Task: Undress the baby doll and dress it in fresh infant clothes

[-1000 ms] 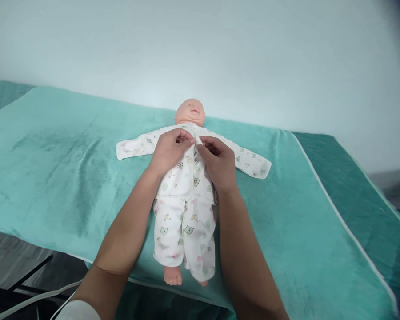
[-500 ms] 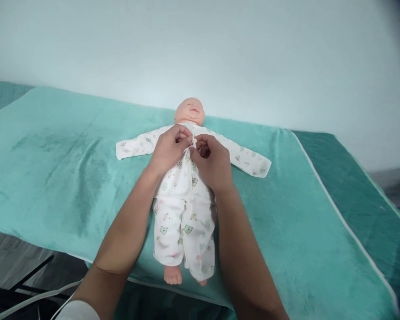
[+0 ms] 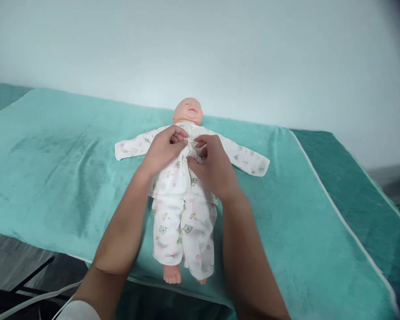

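Two bare hands at the front of a doll's shirt. The doll (image 3: 187,112) lies on its back at the middle of a pale-edged green cloth (image 3: 50,178), face upward, with its bare feet (image 3: 171,274) at the near end. The left hand (image 3: 166,149) comes in from the near left; its thumb and forefinger are drawn together in a pinch on the front edge of the white printed shirt (image 3: 170,178), high on the chest. The right hand (image 3: 216,166), just beside it, curls over the right half of the chest. Its thumb and forefinger stand apart, the thumb nearer, the forefinger farther, with bunched white fabric visible between them; whether the curled fingers clamp this fabric cannot be told. The fingertips of the two hands are near each other, on either side of the front opening. The shirt's sleeves spread left and right, and matching trousers (image 3: 168,226) cover the legs. A darker green cover (image 3: 340,178) shows at right; a pale wall (image 3: 200,49) rises at the far side.
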Available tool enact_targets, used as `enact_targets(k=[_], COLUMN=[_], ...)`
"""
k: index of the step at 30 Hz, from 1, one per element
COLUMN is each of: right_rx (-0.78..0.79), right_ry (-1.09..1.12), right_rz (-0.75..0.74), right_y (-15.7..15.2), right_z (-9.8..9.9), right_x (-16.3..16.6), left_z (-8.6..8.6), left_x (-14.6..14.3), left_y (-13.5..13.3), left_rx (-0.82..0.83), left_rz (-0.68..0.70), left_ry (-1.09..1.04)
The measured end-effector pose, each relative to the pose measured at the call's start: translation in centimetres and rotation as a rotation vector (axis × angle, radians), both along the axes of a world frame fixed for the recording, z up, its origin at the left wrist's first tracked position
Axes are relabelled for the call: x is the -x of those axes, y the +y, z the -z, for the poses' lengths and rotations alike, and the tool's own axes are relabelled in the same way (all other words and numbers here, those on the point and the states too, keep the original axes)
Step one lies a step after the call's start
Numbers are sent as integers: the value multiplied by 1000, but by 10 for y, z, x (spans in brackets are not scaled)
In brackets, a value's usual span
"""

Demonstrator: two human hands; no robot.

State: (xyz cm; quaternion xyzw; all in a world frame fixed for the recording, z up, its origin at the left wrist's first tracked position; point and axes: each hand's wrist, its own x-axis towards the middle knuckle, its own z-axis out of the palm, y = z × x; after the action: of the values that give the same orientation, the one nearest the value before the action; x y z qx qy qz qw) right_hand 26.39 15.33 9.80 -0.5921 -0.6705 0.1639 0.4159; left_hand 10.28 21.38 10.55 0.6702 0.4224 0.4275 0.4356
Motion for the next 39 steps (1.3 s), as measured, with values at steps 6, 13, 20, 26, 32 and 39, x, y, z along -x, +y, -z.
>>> enact_targets(k=[6, 13, 20, 26, 32, 39], right_rx=[5, 163, 189, 233, 236, 240], right_ry=[-15, -324, -455, -433, 208, 787], right_rz=[3, 174, 255, 180, -48, -181], right_y=[-22, -26, -24, -22, -15, -7], right_z=[-23, -11, -5, -13, -12, 9], right_x=[-8, 15, 32, 23, -8, -19], left_z=[-11, -14, -15, -16, -15, -16], left_x=[23, 30, 28, 32, 33, 9], left_y=[-5, -4, -3, -3, -3, -16], left_rx=[23, -11, -38, -15, 23, 90], left_rz=[203, 365, 390, 401, 365, 336], left_ry=[100, 269, 315, 334, 257, -191])
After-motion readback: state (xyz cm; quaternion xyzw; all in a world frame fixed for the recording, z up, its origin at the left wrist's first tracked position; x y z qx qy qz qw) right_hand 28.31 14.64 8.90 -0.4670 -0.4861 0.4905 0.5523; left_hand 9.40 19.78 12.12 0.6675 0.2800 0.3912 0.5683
